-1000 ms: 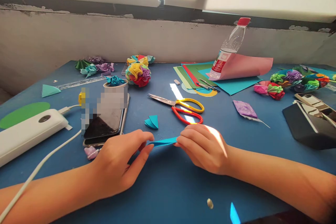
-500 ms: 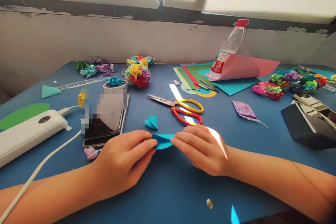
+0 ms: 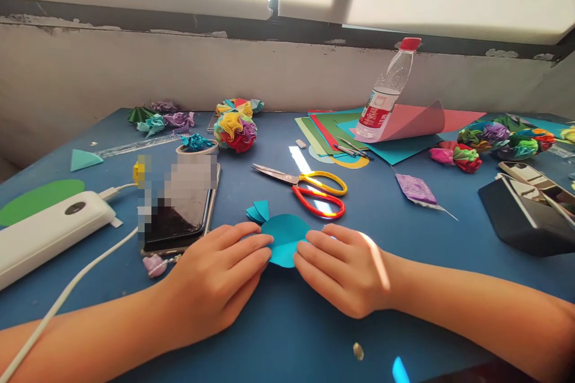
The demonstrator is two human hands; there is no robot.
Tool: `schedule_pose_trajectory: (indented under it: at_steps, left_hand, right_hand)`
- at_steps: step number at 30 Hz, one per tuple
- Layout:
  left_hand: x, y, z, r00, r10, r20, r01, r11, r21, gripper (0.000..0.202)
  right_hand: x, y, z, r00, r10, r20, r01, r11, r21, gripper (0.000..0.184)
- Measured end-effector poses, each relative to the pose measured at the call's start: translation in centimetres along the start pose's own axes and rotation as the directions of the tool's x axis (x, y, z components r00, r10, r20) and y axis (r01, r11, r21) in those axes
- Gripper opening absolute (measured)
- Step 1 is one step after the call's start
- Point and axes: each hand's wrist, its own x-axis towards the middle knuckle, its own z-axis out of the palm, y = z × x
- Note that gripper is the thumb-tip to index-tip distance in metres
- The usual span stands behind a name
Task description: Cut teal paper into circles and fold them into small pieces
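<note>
A teal paper circle lies opened out on the blue table between my hands. My left hand grips its left edge with closed fingers. My right hand pinches its right edge, fingers together. Just behind the circle lies a small folded teal paper piece. Red and yellow scissors rest a little beyond my right hand.
A phone, a white power bank and its cable sit at left. Paper flower balls stand at the back, more of them at right. Coloured paper sheets, a plastic bottle and a black stapler lie right.
The folded teal strip held between both hands has been opened into a flat circle on the table. Both hands moved slightly nearer to me.
</note>
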Motion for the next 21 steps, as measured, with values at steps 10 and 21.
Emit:
schedule_pose_trajectory:
  at_steps: [10,21]
  left_hand:
    - [0.7,0.1,-0.3,0.998,0.025,0.059,-0.021,0.997,-0.073,0.023]
    - [-0.3,0.1,-0.1,1.000,0.023,0.008,-0.023,0.998,0.059,0.027]
  right_hand:
    - [-0.2,0.5,0.3,0.986,0.058,0.158,-0.086,0.980,0.181,0.023]
    - [-0.2,0.8,0.7,0.918,0.339,0.205,-0.396,0.796,0.457,0.017]
